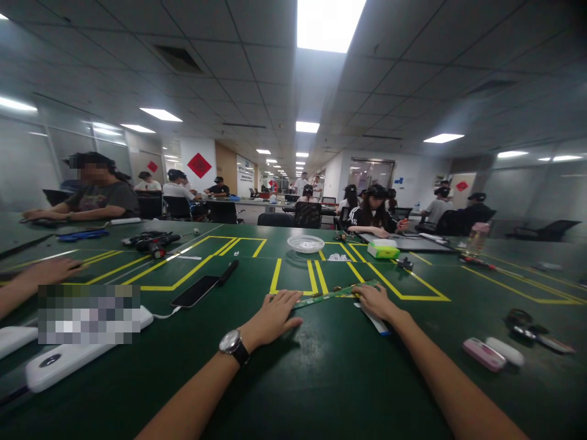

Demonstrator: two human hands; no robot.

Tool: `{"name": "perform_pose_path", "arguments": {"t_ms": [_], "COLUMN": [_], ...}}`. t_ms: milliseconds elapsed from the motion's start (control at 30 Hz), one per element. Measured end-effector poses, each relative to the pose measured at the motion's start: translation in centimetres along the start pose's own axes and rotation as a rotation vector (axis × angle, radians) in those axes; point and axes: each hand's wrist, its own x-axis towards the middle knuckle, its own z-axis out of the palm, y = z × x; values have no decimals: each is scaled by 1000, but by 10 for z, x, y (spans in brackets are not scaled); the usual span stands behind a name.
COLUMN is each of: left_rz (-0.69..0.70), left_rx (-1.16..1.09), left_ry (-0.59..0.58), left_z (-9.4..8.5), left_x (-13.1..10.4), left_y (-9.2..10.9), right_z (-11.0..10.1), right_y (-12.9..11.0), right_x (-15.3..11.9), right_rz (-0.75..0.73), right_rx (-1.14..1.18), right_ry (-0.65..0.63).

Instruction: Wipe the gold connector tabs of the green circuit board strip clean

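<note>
A long, narrow green strip [326, 297], like a circuit board, lies across the dark green table in front of me. My left hand [274, 316], with a watch on its wrist, touches the strip's left end; its fingers are stretched forward and its thumb points right. At the right end, my right hand [376, 302] has its fingers bent over the strip, their grip partly hidden. A white flat piece with a blue end [376, 320] sticks out under my right hand.
Beyond the strip stands a white basket [306, 244]. Left are a phone [196, 291] and a white power strip [87, 351]; right, a tissue pack [383, 249] and a pink case [484, 354]. Another person's hand [50, 273] reaches in at left. Yellow tape [316, 278] marks the table.
</note>
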Motion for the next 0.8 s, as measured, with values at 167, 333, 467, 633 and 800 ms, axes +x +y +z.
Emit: {"name": "perform_pose_path", "arguments": {"t_ms": [167, 333, 467, 633, 800], "left_rz": [39, 21, -64, -68, -125], "left_rx": [-12, -19, -38, -46, 9], "left_ry": [27, -52, -199, -204, -182], "left_z": [-2, 6, 8, 9, 12], "left_x": [1, 0, -2, -3, -4], "left_y": [2, -6, -9, -11, -17], "right_z": [-8, -10, -11, -18, -19], "right_y": [-65, -143, -165, -124, -53], "right_x": [-4, -22, -31, -21, -18], "right_rz": [-329, -672, -804, -442, 298], "right_rx": [131, 261, 262, 113, -104], "right_ry": [31, 58, 64, 175, 147]}}
